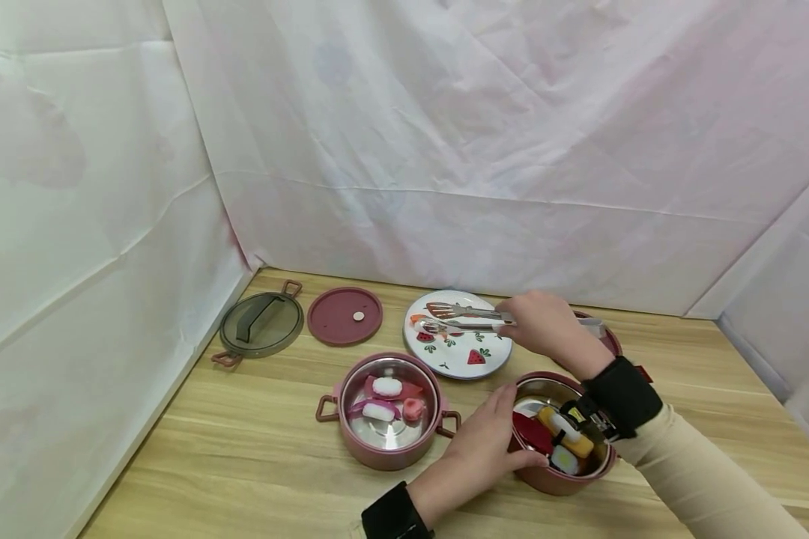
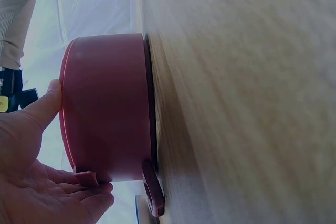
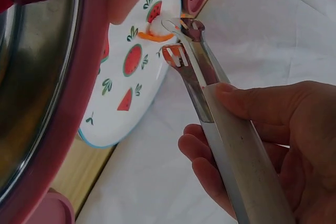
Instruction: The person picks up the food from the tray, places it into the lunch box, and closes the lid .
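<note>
My right hand point(image 1: 546, 329) grips metal tongs point(image 3: 239, 156), whose slotted ends hang over a white plate point(image 1: 455, 363) with watermelon and strawberry patterns. A small orange-and-white toy food piece point(image 3: 156, 36) lies on the plate, close to the tong tips. With my left hand point(image 1: 482, 442) I hold a dark pink pot point(image 2: 107, 108) at its side, thumb on the rim and fingers by the handle. Inside that pot are several toy sushi pieces, one yellow and white point(image 1: 580, 445), and a dark red item point(image 1: 531, 432).
Left of my left hand stands another pink pot point(image 1: 387, 458) holding several toy pieces, pink and white. Behind it lie a round pink lid point(image 1: 337, 318) and a glass lid point(image 1: 279, 329) with a dark handle. Another pink round thing point(image 1: 610, 340) is partly hidden behind my right wrist.
</note>
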`<move>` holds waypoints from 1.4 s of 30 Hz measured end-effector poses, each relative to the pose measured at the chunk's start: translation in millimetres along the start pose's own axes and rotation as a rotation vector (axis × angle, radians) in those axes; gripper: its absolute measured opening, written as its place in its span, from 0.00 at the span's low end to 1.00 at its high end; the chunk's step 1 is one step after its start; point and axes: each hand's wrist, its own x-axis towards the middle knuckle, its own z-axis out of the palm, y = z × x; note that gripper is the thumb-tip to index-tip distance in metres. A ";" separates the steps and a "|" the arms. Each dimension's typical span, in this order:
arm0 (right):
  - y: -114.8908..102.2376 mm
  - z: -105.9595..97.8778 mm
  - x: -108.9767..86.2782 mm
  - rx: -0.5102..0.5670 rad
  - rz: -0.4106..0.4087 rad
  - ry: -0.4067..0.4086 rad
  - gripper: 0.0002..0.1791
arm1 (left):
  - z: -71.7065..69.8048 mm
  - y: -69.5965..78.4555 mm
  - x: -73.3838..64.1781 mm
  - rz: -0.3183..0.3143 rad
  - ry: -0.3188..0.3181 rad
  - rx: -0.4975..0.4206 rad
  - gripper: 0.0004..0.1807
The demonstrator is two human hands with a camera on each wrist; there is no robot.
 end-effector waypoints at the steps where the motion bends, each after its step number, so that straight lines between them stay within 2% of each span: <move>1: -0.4 1.5 1.6 -0.004 0.000 -0.002 0.18 | 0.2 0.0 0.2 -0.001 -0.001 0.002 0.53; 10: -0.9 4.1 2.5 -0.007 0.028 -0.033 0.15 | 0.2 0.0 2.0 -0.006 -0.012 0.003 0.53; 16: 5.6 -2.6 -10.7 0.011 0.034 0.001 0.18 | 1.4 -0.2 1.5 -0.004 -0.004 -0.001 0.54; 29: 20.7 -37.9 -54.9 0.029 0.087 -0.002 0.19 | 0.3 0.5 -0.5 -0.003 0.002 -0.020 0.54; 35: 35.7 -51.3 -86.6 0.050 0.159 -0.039 0.23 | -0.3 1.0 -0.9 -0.010 -0.010 -0.025 0.54; 42: 55.0 -65.3 -121.4 -0.017 0.213 -0.041 0.26 | -0.5 0.2 -1.1 -0.007 -0.016 -0.029 0.55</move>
